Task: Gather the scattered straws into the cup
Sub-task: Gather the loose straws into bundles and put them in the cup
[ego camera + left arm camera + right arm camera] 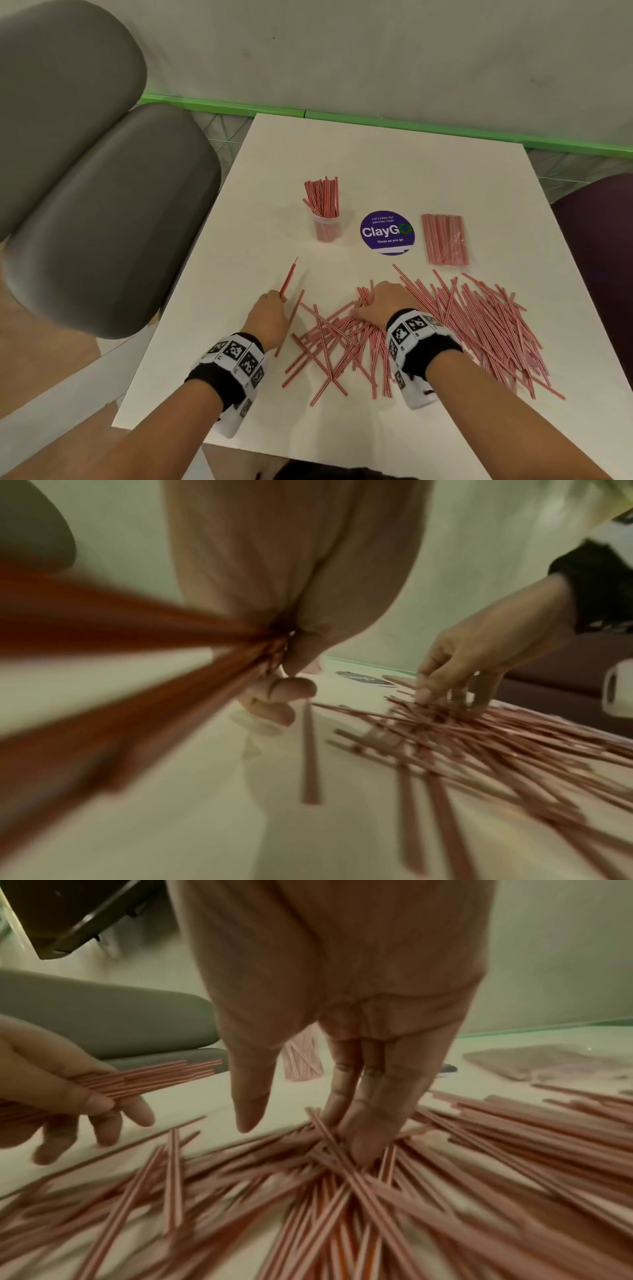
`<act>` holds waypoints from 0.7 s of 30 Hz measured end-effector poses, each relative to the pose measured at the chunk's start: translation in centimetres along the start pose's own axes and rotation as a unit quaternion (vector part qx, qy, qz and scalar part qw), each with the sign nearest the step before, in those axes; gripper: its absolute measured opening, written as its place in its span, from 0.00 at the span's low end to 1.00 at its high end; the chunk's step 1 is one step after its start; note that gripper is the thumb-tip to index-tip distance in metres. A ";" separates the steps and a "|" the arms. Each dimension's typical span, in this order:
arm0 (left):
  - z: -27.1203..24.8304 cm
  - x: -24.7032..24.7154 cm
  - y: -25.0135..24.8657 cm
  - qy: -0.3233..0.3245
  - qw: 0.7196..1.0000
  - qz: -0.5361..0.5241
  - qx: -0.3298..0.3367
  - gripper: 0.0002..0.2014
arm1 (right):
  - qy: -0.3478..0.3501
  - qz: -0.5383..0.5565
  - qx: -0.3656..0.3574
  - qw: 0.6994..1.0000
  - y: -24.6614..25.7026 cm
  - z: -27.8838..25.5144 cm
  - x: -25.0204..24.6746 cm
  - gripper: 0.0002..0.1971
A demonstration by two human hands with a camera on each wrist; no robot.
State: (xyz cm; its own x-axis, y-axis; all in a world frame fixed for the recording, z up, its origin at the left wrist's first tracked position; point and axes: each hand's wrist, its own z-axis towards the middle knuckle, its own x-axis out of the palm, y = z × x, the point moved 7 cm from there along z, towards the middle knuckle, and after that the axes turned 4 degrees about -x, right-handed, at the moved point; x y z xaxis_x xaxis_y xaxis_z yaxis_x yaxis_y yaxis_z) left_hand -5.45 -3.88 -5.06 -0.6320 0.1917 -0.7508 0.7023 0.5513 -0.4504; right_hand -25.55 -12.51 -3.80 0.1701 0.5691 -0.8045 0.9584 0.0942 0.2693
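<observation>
Red-and-white striped straws (pixel 455 329) lie scattered in a wide heap on the near half of the white table (pixel 376 164). A clear cup (pixel 327 226) stands further back, upright, with several straws in it. My left hand (pixel 270 313) grips a small bundle of straws (pixel 288 279) left of the heap; the same bundle (pixel 150 1077) shows pinched under the thumb in the right wrist view. My right hand (pixel 376 305) rests on the heap's left part, its straight fingers (pixel 363 1123) pressing down among the straws and the thumb apart.
A purple round ClayGo sticker (pixel 387 233) lies right of the cup. A wrapped pack of straws (pixel 445 240) lies beyond it to the right. Grey padded seats (pixel 102 212) stand at the table's left, a dark purple seat (pixel 603 240) at its right, a wall behind.
</observation>
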 end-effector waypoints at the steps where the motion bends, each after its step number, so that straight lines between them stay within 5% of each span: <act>1: -0.3 0.4 -0.5 0.002 1.000 0.009 0.007 0.19 | -0.001 0.006 -0.009 1.000 0.1 -0.3 0.3 0.21; 9: -1.3 1.1 -2.7 -0.001 0.987 -0.162 -0.021 0.18 | -0.125 0.151 -0.052 0.979 1.0 -2.4 0.1 0.15; 15: -1.8 2.1 -2.5 0.033 0.993 -0.109 -0.032 0.20 | -0.028 0.092 0.014 0.995 -0.4 -3.0 1.1 0.21; 21: -1.6 3.5 -5.2 0.027 0.997 -0.065 0.013 0.21 | -0.065 0.175 0.003 0.982 1.0 -2.6 1.6 0.16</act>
State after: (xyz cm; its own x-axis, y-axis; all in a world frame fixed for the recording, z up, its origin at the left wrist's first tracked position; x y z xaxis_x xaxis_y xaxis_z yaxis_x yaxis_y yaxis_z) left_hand -11.84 -4.82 -4.56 -0.7352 0.1636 -0.6577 0.6206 0.5528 -0.5562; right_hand -24.97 -9.34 -3.45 0.5175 0.4572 -0.7233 0.8370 -0.0946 0.5390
